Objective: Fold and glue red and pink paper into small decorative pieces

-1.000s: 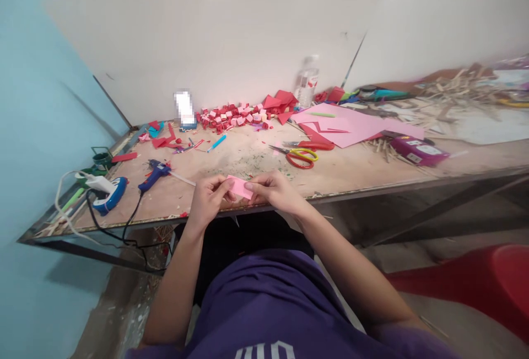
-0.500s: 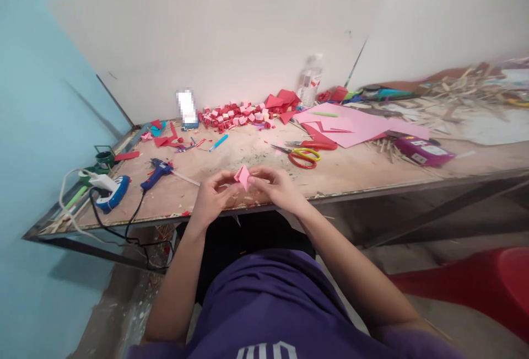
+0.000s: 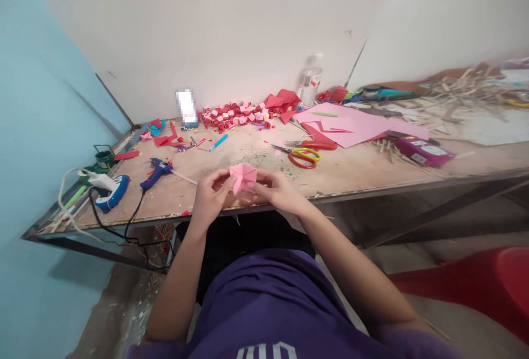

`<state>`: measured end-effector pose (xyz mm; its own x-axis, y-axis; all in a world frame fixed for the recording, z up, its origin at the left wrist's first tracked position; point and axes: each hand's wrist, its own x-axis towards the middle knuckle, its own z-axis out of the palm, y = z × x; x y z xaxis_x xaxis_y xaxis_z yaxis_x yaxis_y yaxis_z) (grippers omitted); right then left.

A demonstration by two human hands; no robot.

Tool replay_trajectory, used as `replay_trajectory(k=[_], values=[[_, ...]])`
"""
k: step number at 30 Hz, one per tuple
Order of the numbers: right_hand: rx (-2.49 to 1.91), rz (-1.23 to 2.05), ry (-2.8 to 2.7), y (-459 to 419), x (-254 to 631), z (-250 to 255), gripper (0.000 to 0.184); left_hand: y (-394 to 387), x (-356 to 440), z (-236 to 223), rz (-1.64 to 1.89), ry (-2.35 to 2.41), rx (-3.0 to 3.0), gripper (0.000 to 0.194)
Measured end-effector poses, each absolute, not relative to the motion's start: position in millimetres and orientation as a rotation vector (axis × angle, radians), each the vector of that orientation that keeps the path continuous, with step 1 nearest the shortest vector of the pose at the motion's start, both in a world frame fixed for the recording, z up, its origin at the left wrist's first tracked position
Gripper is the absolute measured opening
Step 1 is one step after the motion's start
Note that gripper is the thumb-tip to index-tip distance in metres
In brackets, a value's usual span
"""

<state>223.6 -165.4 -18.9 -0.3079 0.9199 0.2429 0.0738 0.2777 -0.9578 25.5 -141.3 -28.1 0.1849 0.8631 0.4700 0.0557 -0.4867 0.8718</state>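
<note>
Between my two hands is a small piece of pink folded paper (image 3: 243,176), partly spread open, with crease lines across it. My left hand (image 3: 212,193) pinches its left edge between thumb and fingers. The right edge is gripped by my right hand (image 3: 276,189), thumb in front and fingers behind. Both hands are just above the front edge of the table (image 3: 351,177). A blue glue gun (image 3: 157,174) lies left of my left hand, and scissors (image 3: 303,156) with red and yellow handles lie beyond my right hand.
Small red and pink paper cubes (image 3: 235,115) are heaped at the back. Pink paper sheets (image 3: 363,124), a plastic bottle (image 3: 311,83) and a magenta box (image 3: 424,150) stand or lie to the right. A blue power strip (image 3: 113,193) with cables sits at left.
The pink paper, a narrow pointed shape before, has been opened out wider. My hands have shifted only slightly around it.
</note>
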Motion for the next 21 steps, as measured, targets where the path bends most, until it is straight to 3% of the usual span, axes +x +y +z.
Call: replay_trajectory(k=[21], values=[[-1.094, 1.187, -1.393, -165.4, 227.4, -14.8, 0.035, -132.7, 22.0, -33.6, 1.21, 0.778, 1.566, 0.029]])
